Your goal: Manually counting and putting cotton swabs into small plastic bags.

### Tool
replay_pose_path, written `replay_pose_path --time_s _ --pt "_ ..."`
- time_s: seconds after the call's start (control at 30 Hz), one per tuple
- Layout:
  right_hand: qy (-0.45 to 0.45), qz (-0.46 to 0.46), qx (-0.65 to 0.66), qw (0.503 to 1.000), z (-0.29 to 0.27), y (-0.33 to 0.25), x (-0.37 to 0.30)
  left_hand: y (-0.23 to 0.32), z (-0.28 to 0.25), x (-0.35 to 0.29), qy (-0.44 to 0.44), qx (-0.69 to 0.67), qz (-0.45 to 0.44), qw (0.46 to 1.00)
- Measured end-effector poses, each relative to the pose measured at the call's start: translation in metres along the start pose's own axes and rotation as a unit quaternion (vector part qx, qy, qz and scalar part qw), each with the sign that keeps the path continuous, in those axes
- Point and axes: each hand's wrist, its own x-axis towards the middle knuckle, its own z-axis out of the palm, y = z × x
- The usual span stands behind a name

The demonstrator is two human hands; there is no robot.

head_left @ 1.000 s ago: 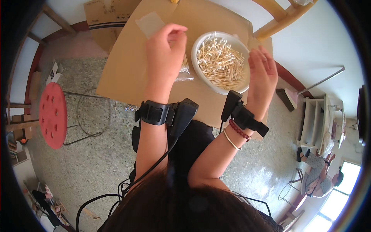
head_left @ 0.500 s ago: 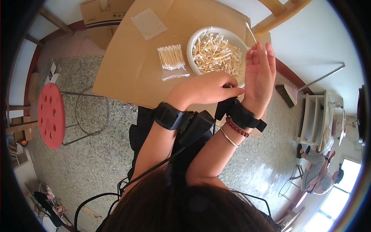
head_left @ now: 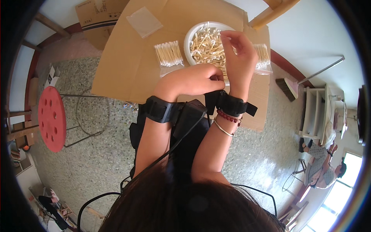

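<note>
Bowl (head_left: pixel 188 43) — loose cotton swabs (head_left: pixel 206 48) | two clear bags (head_left: pixel 171 70) — rowed swabs

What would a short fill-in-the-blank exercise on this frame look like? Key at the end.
1. The flat clear bag lies to the ____ of the bowl.
2. Neat bundles of swabs beside the bowl number ____.
3. The hand higher in the picture is the person's ____ one.
4. The beaded bracelet is on the person's ____ arm.

Missing words: left; two; right; right.
</note>
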Motion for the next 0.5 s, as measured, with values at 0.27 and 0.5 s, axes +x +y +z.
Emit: replay_pose_path --time_s 0.27,0.5 --pt "-0.022 0.015 -0.034 0.999 0.003 -0.007 -0.003 0.005 -0.008 0.000 0.015 0.024 -0.008 1.000" --pt "-0.027 0.137 0.049 0.989 0.003 -0.019 -0.016 -0.011 -0.035 -0.007 0.393 -0.065 -0.021 0.917"
